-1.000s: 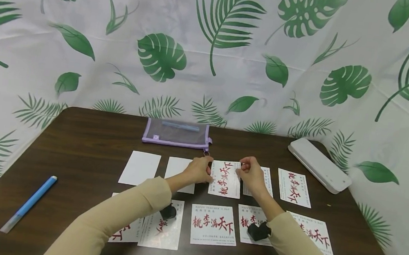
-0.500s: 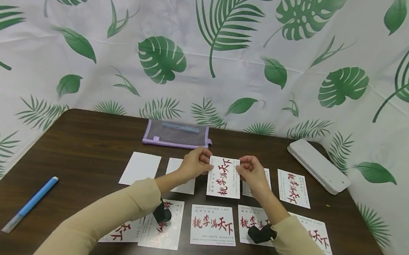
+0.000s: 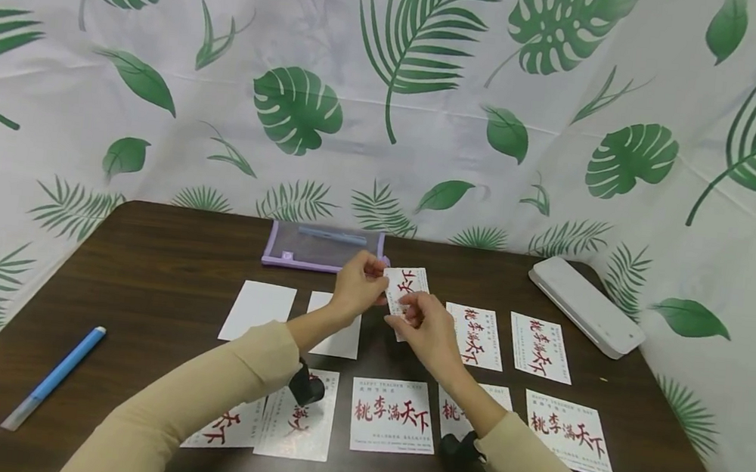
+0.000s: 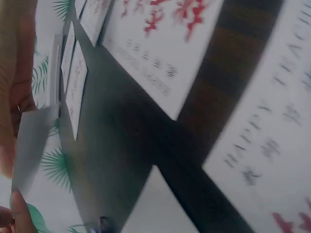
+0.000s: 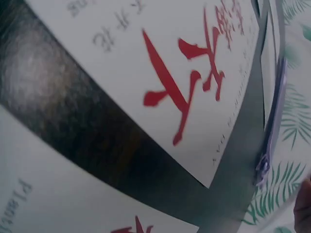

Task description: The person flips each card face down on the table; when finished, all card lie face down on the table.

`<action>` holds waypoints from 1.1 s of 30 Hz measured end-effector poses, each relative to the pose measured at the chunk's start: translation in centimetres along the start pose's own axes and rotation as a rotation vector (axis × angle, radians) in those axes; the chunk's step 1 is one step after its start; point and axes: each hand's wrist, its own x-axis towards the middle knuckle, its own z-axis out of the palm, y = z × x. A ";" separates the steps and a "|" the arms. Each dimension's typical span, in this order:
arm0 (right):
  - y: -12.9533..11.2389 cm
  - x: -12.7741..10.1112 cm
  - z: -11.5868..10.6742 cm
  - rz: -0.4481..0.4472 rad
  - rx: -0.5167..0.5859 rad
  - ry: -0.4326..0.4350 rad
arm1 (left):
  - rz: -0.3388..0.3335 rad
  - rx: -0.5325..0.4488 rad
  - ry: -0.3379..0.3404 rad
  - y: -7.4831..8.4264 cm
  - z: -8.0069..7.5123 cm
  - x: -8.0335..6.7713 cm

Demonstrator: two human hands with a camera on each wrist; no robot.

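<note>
Between the hands a white card with red Chinese characters (image 3: 408, 281) is lifted off the table and tilted. My left hand (image 3: 354, 291) pinches its left edge between thumb and fingers. Reaching across the card's front, my right hand (image 3: 432, 332) grips it by the lower part, thumb and bent fingers covering some of the print. The left wrist view shows the held card (image 4: 30, 150) nearly edge-on, with fingertips (image 4: 22, 213) at one end. To the right lie two printed cards, one nearer (image 3: 475, 336) and one farther (image 3: 540, 347); a blank card (image 3: 338, 338) is partly behind the left hand.
Another blank card (image 3: 257, 312) lies at the left of the back row. Several printed cards, including one in the middle (image 3: 393, 416), form a front row. A purple-edged mesh pouch (image 3: 322, 250) and a white case (image 3: 586, 307) sit behind; a blue pen (image 3: 53, 379) lies left.
The printed card was lifted from the back row, raised and tilted. My right hand has moved leftward from the card's right edge to across its lower front.
</note>
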 end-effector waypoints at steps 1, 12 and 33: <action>-0.2 -0.1 0.2 -0.032 -0.025 0.005 | 0.018 -0.003 0.008 0.2 0.1 0.0; -0.1 0.3 -0.7 -0.222 -0.165 0.199 | 0.147 -0.021 -0.025 2.2 0.7 -0.1; 2.6 -0.3 -1.6 0.435 0.173 -0.013 | 0.030 0.298 -0.091 -2.7 -1.6 -2.7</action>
